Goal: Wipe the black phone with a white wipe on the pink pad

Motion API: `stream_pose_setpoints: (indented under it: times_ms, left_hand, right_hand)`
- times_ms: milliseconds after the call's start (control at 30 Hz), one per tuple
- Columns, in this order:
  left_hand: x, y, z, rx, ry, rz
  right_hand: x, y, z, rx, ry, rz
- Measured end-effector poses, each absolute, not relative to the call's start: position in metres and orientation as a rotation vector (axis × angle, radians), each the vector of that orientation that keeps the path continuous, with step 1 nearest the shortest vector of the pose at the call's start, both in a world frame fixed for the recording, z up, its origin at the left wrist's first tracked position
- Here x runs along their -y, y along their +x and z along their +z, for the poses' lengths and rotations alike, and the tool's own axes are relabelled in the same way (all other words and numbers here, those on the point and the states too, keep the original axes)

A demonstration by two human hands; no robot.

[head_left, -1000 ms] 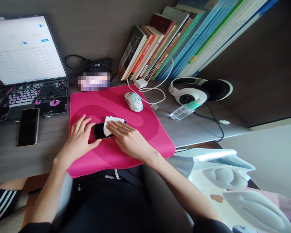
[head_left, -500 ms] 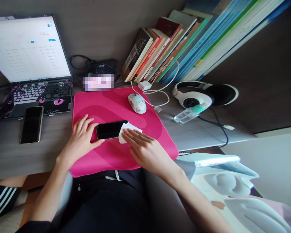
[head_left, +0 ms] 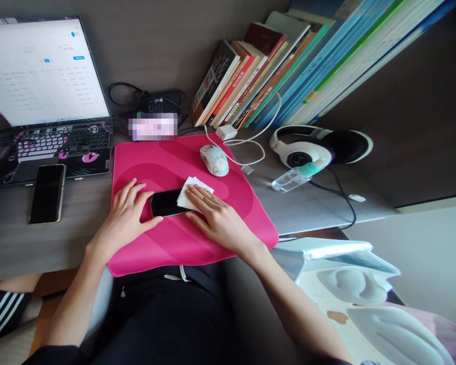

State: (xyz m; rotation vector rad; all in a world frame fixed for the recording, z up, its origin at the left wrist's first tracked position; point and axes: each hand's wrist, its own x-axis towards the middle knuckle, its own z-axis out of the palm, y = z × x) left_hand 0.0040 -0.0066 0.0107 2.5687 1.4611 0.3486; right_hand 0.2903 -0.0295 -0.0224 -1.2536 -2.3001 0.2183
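Observation:
A black phone (head_left: 166, 203) lies flat, screen up, on a pink desk mat (head_left: 144, 251). My left hand (head_left: 128, 215) has its fingers spread, with thumb and forefinger at the phone's left end. A white folded cloth or tissue (head_left: 185, 195) covers the right part of the phone. Over it, my right hand (head_left: 215, 215) presses with its fingers together and flat, and its thumb is by the phone's lower edge. The phone's right end is hidden under the cloth and hand.
Left are an open laptop (head_left: 45, 76) and another phone (head_left: 47, 194). Behind the mat's right side are a mouse (head_left: 214, 160), a charger (head_left: 226, 132) and books (head_left: 228, 86). Headphones (head_left: 302, 152) and a clear bottle (head_left: 287, 180) lie right. A bag (head_left: 338, 258) stands below the desk's right edge.
My right hand has moved left and slightly up with the white cloth, covering more of the phone. My left hand has stayed at the phone's left end.

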Motion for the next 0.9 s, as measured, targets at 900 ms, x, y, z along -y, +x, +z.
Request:
stream_pose_setpoints:
  times_ms: [900]
  left_hand:
    - [0.005,0.004,0.009,-1.481,2.588,0.347]
  right_hand:
    - [0.077,0.282,0.004,2.512,-1.352,-0.082]
